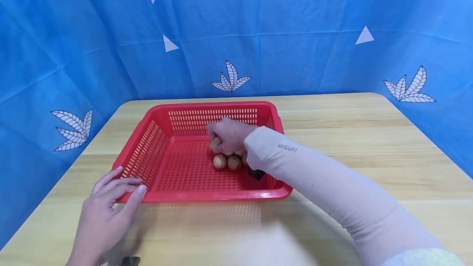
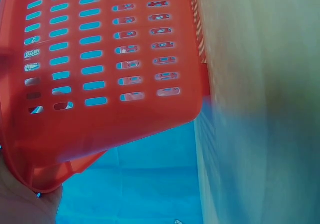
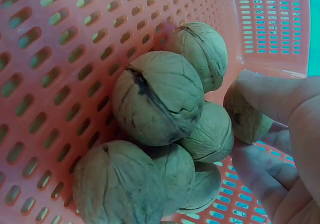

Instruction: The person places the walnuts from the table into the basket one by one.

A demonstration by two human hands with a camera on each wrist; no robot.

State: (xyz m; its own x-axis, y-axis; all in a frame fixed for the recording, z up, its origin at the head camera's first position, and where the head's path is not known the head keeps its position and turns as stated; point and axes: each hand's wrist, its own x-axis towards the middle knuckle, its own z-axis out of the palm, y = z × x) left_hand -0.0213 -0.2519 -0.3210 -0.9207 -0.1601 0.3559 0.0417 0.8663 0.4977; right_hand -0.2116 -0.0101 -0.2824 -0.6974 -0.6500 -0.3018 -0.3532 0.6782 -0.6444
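My right hand (image 1: pixel 230 134) reaches down into a red plastic basket (image 1: pixel 207 195) and pinches a walnut (image 3: pixel 242 111) between thumb and fingers. Close by, several walnuts (image 3: pixel 159 99) are heaped in the basket; in the head view two of them (image 1: pixel 219 161) show below the hand, and the hand and sleeve cover most of the others. At the basket's near left corner, my left hand (image 1: pixel 105 212) holds the rim, its fingers and thumb laid over it. Only a small part of that hand (image 2: pixel 25 201) appears in the left wrist view, beneath the rim.
The basket stands on a light wooden table (image 1: pixel 369 143), with slotted walls and a grid floor. A blue cloth (image 1: pixel 295 19) with white leaves and triangles hangs behind and along the sides. A dark object (image 1: pixel 130 261) shows at the bottom edge near the left wrist.
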